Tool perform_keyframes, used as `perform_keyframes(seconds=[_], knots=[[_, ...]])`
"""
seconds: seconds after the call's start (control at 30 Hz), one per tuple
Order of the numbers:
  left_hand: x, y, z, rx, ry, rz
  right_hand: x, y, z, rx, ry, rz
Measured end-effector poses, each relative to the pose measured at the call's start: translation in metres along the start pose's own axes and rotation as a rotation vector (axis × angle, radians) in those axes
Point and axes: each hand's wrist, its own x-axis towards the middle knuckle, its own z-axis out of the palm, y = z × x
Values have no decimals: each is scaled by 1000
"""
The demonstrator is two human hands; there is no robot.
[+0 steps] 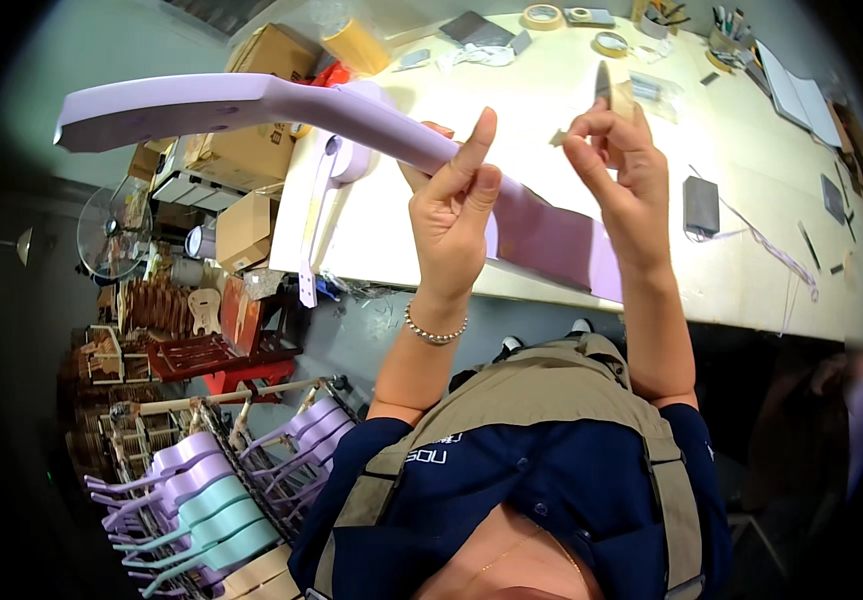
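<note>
My left hand [452, 225] is wrapped round a long lilac guitar neck [352, 115], its thumb and forefinger raised along the near side. The angled headstock, with several small holes, points to the far left. The broad lilac end [552, 245] slants down to the right, over the table's front edge and behind my right wrist. My right hand [622, 165] is raised above the table, thumb and fingers bent together. It grips a small curled strip [604, 82], grey on one face and beige on the other; its exact kind cannot be made out. The strip is apart from the neck.
Another lilac instrument [347, 158] lies at the table's left edge. Tape rolls [542, 17], a black box [700, 206] with cords, and pen cups [730, 38] stand on the pale table [522, 85]. Left are cardboard boxes [244, 230], a fan [112, 228] and a rack of lilac and teal instruments [217, 515].
</note>
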Motion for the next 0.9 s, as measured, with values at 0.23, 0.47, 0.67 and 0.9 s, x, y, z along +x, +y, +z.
perform_keyframes(seconds=[0.23,0.47,0.67,0.9], knots=[[-8,-21,-11,84,10,4,29,-54,27,-206,-371,-335],[-11,-12,-1,111,120,-18,43,-76,49,-498,-266,-631],[-10,-7,3,85,99,7,46,-97,52,-725,-393,-401],[0,0,0,114,-75,44,69,-47,25,-598,-46,-393]])
